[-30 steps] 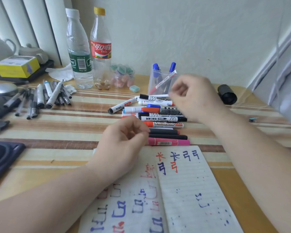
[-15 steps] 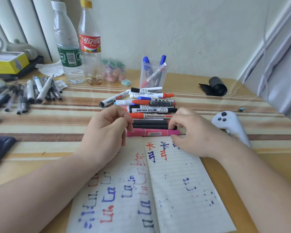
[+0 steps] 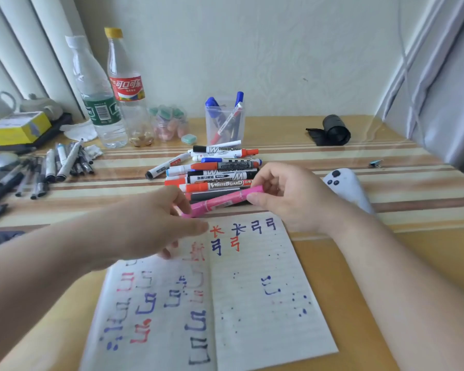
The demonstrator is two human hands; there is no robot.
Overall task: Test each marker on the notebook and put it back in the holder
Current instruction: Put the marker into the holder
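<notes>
I'm holding the pink plastic marker [image 3: 223, 202] at the far edge of the open lined notebook [image 3: 252, 290], right grip [image 3: 292, 199] pinching one end, left grip [image 3: 150, 223] pinching the other. Prob uncapping step rn; next needs a straight pull apart.

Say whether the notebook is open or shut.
Open: the notebook lies spread flat, both lined pages showing marker scribbles.

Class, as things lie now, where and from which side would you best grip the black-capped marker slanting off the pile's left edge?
Probably pinch the black-capped marker across its white barrel near the cap, coming from above on the left. It lies flat, and that end juts clear of the pile, while its other end sits in among the others.
</notes>
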